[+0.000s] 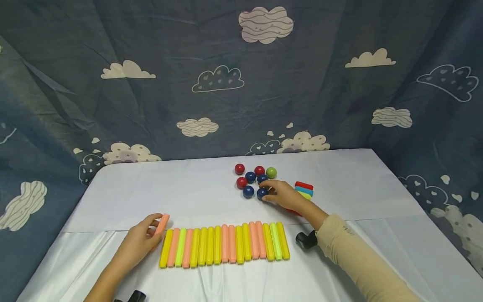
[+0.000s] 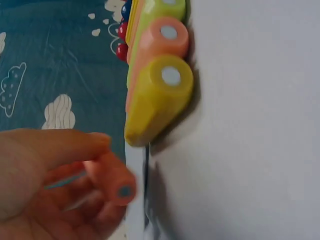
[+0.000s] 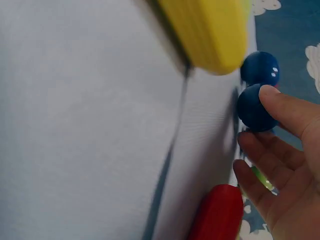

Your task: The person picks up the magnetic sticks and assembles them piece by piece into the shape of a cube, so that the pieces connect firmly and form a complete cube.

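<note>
Yellow, peach and lime, that row of sticks [image 1: 224, 244] sits right in front of you. Just off its left end, your left hand [image 1: 137, 241] has a peach stick [image 1: 162, 223] pinched, fingers curled. Beyond the row's right half, your right hand [image 1: 281, 193] has a blue ball [image 1: 260, 193] between thumb and fingers, more balls [image 1: 242, 182] bunched around it.

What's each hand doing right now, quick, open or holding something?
Left hand: closed, holding a salmon-pink stick.
Right hand: closed, thumb and fingers around a dark blue ball.
</note>
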Demonstrator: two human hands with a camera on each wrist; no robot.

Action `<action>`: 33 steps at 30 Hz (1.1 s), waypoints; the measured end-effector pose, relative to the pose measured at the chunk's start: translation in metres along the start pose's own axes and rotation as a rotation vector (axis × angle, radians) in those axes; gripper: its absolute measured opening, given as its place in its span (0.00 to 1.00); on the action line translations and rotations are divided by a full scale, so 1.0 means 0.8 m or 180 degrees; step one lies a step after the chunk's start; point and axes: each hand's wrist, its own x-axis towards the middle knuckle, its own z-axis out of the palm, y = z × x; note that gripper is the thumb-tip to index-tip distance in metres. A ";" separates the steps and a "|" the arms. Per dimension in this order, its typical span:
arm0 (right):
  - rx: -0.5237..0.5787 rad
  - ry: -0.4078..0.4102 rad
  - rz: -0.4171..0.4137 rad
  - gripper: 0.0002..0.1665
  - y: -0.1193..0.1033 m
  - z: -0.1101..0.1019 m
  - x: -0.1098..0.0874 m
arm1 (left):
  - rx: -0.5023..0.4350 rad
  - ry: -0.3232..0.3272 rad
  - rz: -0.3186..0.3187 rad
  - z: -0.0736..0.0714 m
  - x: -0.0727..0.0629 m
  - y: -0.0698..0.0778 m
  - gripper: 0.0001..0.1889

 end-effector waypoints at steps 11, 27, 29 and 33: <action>0.1141 0.0286 -0.0535 0.24 -0.054 -0.017 -0.017 | -0.0349 0.0941 0.0882 0.014 0.015 0.059 0.20; 0.1953 -0.0221 -0.0922 0.22 -0.140 -0.008 -0.045 | -0.0868 0.0391 0.1329 0.053 0.029 0.126 0.19; 0.1886 -0.0189 -0.0885 0.24 -0.137 -0.007 -0.044 | -0.0850 0.0398 0.1354 0.055 0.029 0.128 0.20; 0.1755 -0.0048 -0.0854 0.30 -0.118 -0.002 -0.043 | -0.0837 0.0436 0.1304 0.056 0.030 0.130 0.21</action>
